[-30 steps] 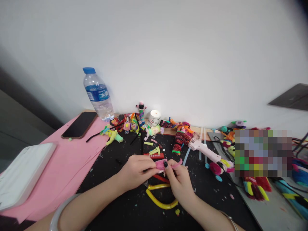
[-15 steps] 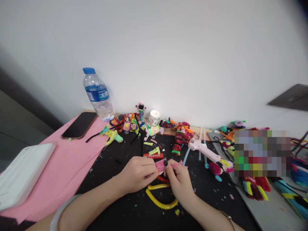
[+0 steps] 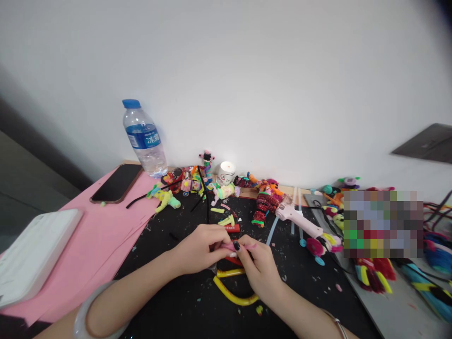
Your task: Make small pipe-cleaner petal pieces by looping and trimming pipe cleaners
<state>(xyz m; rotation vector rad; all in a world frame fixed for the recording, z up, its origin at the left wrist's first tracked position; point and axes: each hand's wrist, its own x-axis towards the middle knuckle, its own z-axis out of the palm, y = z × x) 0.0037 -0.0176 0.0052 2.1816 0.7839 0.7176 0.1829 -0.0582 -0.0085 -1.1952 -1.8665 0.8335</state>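
Note:
Both of my hands meet over the black mat [image 3: 197, 310] at the table's middle. My left hand [image 3: 197, 249] is closed around a pink pipe cleaner piece [image 3: 233, 246], most of which is hidden by its fingers. My right hand [image 3: 259, 270] pinches the other end of that pink piece with thumb and forefinger. Just below the hands lie a curved yellow pipe cleaner [image 3: 233, 294] and a red one partly hidden under them.
A water bottle [image 3: 144, 139] and a phone [image 3: 116, 183] stand at the back left on pink paper [image 3: 88, 240]. Small pipe-cleaner figures [image 3: 197, 183] and a lit candle [image 3: 226, 172] line the wall. A pink glue gun [image 3: 300, 221] lies right of the hands. A white box [image 3: 31, 254] sits far left.
The pink piece, spread wider and held higher before, is now drawn in tighter between my fingers. Both hands have dropped slightly and shifted a little left.

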